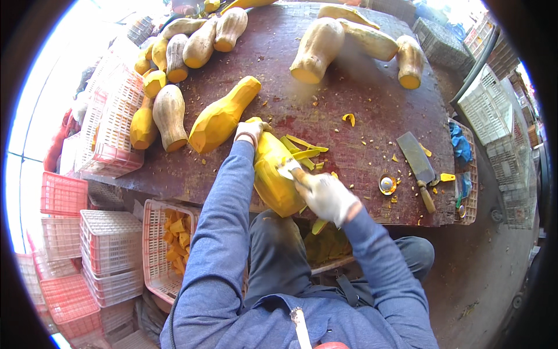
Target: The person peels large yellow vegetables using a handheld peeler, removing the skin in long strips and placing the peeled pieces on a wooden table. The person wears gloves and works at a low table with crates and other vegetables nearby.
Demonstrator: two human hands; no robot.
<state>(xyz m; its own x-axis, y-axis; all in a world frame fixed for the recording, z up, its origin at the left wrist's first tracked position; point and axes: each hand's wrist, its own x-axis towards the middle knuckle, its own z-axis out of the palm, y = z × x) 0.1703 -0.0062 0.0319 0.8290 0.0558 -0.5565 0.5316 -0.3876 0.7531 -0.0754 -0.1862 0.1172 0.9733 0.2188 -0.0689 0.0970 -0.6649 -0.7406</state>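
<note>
A mostly peeled yellow squash (279,183) lies slanted over the near edge of the table, above my knee. My left hand (250,131), in a white glove, grips its narrow far end. Gloved as well, my right hand (329,196) holds a peeling tool (287,169) by its wooden handle, with the blade against the squash's right side. The blade's exact shape is blurred. Strips of green-yellow peel (305,153) lie just beyond it. Another peeled squash (222,118) rests left of my left hand, beside an unpeeled squash (169,118) with a cut end.
On the worn red tabletop (279,65), more unpeeled squashes (318,48) lie at the back. A cleaver (416,159), a small metal cup (387,184) and a yellow-handled tool (447,177) are at right. A plastic crate (150,253) of orange pieces stands below left, near stacked crates (111,244).
</note>
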